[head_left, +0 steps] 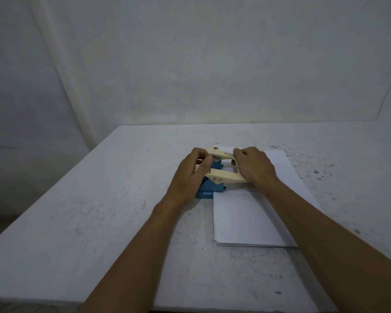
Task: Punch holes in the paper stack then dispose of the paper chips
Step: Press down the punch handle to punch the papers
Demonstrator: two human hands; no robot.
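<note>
A hole punch point(215, 177) with a blue base and a cream forked lever stands in the middle of the table. A white paper stack point(248, 218) lies to its right, its left edge tucked under the lever. My left hand point(190, 177) grips the punch's left end, fingers wrapped around the lever arms. My right hand point(251, 166) lies on top of the lever's right end, palm down, over the paper. No paper chips can be seen.
The grey-white table point(99, 222) is scuffed and speckled with dark marks. Its left edge runs diagonally and its near edge is at the bottom. A bare grey wall point(190, 64) stands behind the table.
</note>
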